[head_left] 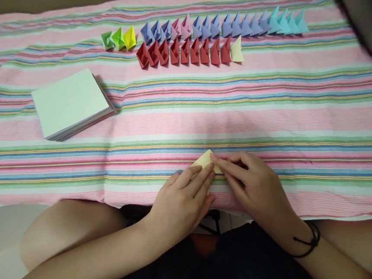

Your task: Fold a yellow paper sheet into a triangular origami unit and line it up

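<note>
A small folded piece of pale yellow paper (204,159) lies near the front edge of the striped cloth (273,103). My left hand (182,200) presses its fingertips flat on the paper's near left side. My right hand (253,184) lies over the paper's right part, its index finger stretched along the fold. Most of the paper is hidden under my fingers. A black band circles my right wrist.
A stack of pale green square sheets (72,102) lies at the left. At the back stand rows of folded paper boats: red ones (183,52), purple ones (225,26), teal ones (287,22), green and yellow ones (119,39), one cream (237,49).
</note>
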Available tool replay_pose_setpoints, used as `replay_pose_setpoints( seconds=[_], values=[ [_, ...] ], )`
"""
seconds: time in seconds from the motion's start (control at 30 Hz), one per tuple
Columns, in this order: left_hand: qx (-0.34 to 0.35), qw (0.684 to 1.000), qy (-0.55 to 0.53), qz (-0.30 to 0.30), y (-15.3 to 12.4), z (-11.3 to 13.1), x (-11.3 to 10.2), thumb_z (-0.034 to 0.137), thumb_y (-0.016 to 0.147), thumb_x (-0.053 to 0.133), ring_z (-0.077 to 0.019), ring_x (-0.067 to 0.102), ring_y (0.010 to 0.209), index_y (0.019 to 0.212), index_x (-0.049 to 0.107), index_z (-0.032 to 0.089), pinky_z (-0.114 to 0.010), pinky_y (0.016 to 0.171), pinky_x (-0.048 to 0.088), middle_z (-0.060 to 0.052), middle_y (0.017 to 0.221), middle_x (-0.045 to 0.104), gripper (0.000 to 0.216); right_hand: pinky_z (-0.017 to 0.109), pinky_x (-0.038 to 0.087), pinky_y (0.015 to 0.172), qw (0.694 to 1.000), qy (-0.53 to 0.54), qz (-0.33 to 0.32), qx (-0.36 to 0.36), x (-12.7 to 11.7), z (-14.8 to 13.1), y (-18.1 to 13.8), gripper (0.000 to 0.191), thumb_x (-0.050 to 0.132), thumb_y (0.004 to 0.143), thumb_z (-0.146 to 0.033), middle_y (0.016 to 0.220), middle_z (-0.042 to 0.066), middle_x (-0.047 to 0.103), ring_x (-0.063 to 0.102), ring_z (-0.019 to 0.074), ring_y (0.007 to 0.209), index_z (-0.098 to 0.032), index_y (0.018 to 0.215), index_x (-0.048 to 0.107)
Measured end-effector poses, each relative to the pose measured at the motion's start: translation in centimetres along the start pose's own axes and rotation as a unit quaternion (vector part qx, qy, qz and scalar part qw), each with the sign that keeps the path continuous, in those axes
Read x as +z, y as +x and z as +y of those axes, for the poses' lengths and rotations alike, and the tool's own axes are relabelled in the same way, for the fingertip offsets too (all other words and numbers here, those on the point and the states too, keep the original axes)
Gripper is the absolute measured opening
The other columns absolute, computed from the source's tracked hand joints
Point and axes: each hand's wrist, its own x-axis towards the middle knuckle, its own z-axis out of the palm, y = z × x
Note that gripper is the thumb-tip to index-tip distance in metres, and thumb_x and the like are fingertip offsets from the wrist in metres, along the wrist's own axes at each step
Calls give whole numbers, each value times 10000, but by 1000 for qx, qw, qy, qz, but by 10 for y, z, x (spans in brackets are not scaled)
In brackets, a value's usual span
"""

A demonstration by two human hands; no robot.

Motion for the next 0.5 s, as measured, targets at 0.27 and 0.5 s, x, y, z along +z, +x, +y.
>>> replay_pose_setpoints(
  seconds=[0.27,0.5],
  values=[
    [-38,992,-73,92,2,-13,-5,234,905,535,-211,649,983,1078,627,110,-341,825,595,-123,1190,647,232,360,457,690,1000,7,-11,3,-1,1,2,354,446,929,-174,854,63,571,539,202,801,-261,1226,617],
    [48,998,6,45,7,-17,-1,234,909,536,-211,613,979,1183,612,116,-345,818,597,-50,1227,645,308,357,447,687,1000,6,-16,9,0,1,2,338,451,923,-165,845,62,566,532,198,785,-238,1196,637]
  ],
)
